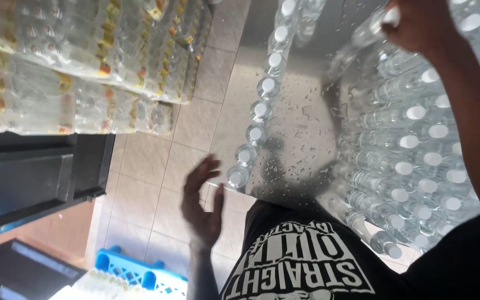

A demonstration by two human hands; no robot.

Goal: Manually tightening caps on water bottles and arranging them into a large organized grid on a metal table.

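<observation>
My right hand (pixel 418 22) is closed around a clear plastic water bottle with a white cap (pixel 370 28), lifted above the crowd of like bottles (pixel 412 150) on the wet steel tabletop (pixel 295 128). My left hand (pixel 202 203) hangs open, empty, over the tiled floor (pixel 145 183). The wet surface worries me — a slick bottle could slip and topple the single-file row (pixel 259 111).

Wet steel table (pixel 298 119) w/ capped water bottles (pixel 412 161); tiled floor (pixel 151 166) below.

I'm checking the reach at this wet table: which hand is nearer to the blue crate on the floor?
Left. The left hand hangs open just above the blue crate; the right hand is far off, gripping a bottle.
</observation>
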